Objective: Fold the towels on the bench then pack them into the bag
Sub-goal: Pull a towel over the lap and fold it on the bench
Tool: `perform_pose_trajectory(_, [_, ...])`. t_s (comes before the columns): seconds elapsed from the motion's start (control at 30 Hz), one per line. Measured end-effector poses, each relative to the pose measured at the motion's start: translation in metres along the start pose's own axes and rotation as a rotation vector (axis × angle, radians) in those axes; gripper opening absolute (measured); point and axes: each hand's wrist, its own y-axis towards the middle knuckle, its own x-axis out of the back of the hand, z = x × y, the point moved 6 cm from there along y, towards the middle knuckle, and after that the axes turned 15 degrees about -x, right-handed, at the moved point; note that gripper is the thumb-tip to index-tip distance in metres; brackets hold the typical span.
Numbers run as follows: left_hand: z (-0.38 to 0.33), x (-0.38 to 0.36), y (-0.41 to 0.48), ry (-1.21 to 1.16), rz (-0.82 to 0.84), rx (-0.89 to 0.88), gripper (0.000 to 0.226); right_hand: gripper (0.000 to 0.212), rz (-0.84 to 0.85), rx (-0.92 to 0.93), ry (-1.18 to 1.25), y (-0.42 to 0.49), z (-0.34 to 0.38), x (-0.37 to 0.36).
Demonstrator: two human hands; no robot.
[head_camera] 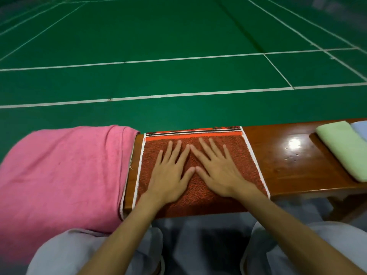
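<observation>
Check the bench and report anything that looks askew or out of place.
The pink towel is unfolded, slumped over the left end of the bench and hanging off the near edge. The rust towel under both flat hands and the green towel lie neatly. No bag is visible.

We list: a rust-brown towel (200,187) with white side edging, a bright orange band and black-and-white stripes at its far end; a pink towel (59,171); a pale green towel (341,147); a light blue towel (360,128); a glossy reddish-brown table (294,165); a green floor (178,36) with white lines.
</observation>
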Motion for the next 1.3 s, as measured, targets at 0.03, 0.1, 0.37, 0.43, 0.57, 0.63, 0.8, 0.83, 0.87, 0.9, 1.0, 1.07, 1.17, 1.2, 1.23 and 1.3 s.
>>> perform_pose_trajectory(0.03, [0.001,-0.009,-0.001,0.026,0.025,0.021,0.074,0.066,0.007,0.001,-0.044,-0.001,-0.001,-0.010])
perform_pose_trajectory(0.1, [0.011,-0.016,-0.005,0.056,0.032,0.077,0.075,0.068,0.005,-0.038,-0.065,0.001,-0.014,-0.015])
perform_pose_trajectory(0.37, [0.059,-0.003,-0.023,0.078,-0.024,0.273,0.086,0.091,-0.016,-0.306,-0.102,0.008,-0.100,0.001])
perform_pose_trajectory(0.43, [0.060,-0.003,-0.024,0.065,-0.027,0.273,0.087,0.092,-0.008,-0.324,-0.099,0.007,-0.104,0.002])
perform_pose_trajectory(0.57, [0.062,0.009,-0.025,-0.147,-0.192,0.310,0.077,0.082,-0.044,-0.353,-0.023,0.006,-0.102,0.007])
perform_pose_trajectory(0.63, [0.065,0.026,-0.031,-0.196,-0.341,0.384,0.069,0.077,-0.190,-0.408,0.075,0.003,-0.102,0.022])
perform_pose_trajectory(0.8, [0.089,0.035,-0.043,-0.180,-0.224,0.630,0.046,0.050,-0.143,-0.725,0.258,0.003,-0.127,0.035])
perform_pose_trajectory(0.83, [0.090,0.035,-0.042,-0.237,-0.212,0.641,0.037,0.044,-0.082,-0.752,0.284,0.003,-0.128,0.034])
perform_pose_trajectory(0.87, [0.092,0.034,-0.041,-0.290,-0.202,0.649,0.028,0.039,-0.032,-0.761,0.289,0.003,-0.128,0.033])
perform_pose_trajectory(0.9, [0.090,0.034,-0.040,-0.330,-0.186,0.664,0.025,0.035,0.003,-0.762,0.288,0.004,-0.128,0.033])
perform_pose_trajectory(1.0, [0.092,0.033,-0.041,-0.506,-0.216,0.727,0.029,0.024,0.026,-0.753,0.425,0.005,-0.134,0.035])
perform_pose_trajectory(1.07, [0.091,0.038,-0.043,-0.775,-0.319,0.769,0.029,0.023,0.017,-0.716,0.736,0.002,-0.138,0.044])
perform_pose_trajectory(1.17, [0.085,0.058,-0.044,-1.113,-0.450,0.755,0.033,0.040,0.089,-0.547,1.292,-0.006,-0.127,0.065])
perform_pose_trajectory(1.2, [0.086,0.065,-0.044,-1.166,-0.499,0.720,0.044,0.055,0.115,-0.476,1.373,-0.009,-0.126,0.072])
perform_pose_trajectory(1.23, [0.087,0.072,-0.044,-1.198,-0.538,0.678,0.055,0.068,0.138,-0.399,1.411,-0.011,-0.123,0.079])
perform_pose_trajectory(1.3, [0.089,0.084,-0.044,-1.200,-0.548,0.568,0.063,0.077,0.187,-0.267,1.421,-0.013,-0.123,0.090])
